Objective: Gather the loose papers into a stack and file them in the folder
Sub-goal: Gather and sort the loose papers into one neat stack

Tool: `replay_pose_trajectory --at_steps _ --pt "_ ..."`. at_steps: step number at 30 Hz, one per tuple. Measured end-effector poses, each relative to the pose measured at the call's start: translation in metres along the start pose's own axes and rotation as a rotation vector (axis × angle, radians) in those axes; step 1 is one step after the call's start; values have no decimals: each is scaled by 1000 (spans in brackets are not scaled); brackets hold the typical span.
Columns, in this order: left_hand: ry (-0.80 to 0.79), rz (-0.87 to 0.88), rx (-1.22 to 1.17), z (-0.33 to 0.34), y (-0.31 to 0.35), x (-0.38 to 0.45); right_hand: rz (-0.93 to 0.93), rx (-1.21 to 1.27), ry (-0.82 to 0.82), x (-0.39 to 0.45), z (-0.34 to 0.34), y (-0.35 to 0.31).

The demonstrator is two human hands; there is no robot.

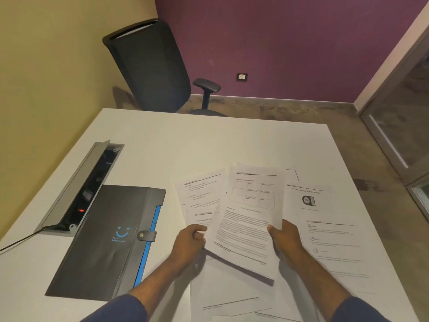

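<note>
While both hands are occupied with paper, the white worktop (162,145) takes up most of the view, with a black office chair (151,66) pushed in at its far edge against the yellow and purple walls. Folder (109,242): dark grey, blue edge strip, closed with a snap tab, lying flat on the left part of the worktop, well apart from the sheets. Just beyond the folder, a grey cable hatch (76,187) stands open in the worktop, a small red light showing inside; a black cable (21,240) runs off to the left edge. Loose papers: one printed sheet (325,228) with a small logo lies flat on the worktop to the right; more sheets (232,298) lie flat at the near edge, under the arms. Held sheets (246,217): a fanned, uneven bunch of printed pages raised above the worktop, one page showing a table. Left hand (188,242): fingers curled round the bunch's lower left edge. Right hand (285,240): thumb on top, gripping the lower right edge. Both sleeves dark blue.
</note>
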State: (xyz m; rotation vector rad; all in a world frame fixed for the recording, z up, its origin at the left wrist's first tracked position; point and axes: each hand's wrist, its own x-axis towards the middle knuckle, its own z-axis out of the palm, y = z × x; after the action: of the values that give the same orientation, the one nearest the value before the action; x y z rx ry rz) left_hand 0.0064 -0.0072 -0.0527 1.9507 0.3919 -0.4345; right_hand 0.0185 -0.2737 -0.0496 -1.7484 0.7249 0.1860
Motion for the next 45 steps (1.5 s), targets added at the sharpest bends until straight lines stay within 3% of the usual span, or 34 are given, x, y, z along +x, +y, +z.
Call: replay_pose_trajectory --at_steps 5,11,14,18,23,28,32,39,45 --pt "-30 -32 143 28 15 18 46 -143 98 26 -11 1" --pt "244 -209 383 22 -3 32 71 -233 150 45 -14 -1" --pt "194 -272 411 19 -15 30 74 -259 108 52 -11 0" --pt "176 -211 351 18 -31 25 78 -316 132 59 -3 1" --pt "204 -194 315 16 -37 18 169 -145 156 62 7 5" --pt "189 -163 237 12 -41 18 104 103 200 53 8 4" --pt "212 -110 136 6 -39 15 157 219 33 50 -3 6" --pt "151 -180 -192 3 -27 8 119 104 -214 26 -14 6" --pt "35 -181 -290 -1 -17 0 110 30 -387 5 -11 2"
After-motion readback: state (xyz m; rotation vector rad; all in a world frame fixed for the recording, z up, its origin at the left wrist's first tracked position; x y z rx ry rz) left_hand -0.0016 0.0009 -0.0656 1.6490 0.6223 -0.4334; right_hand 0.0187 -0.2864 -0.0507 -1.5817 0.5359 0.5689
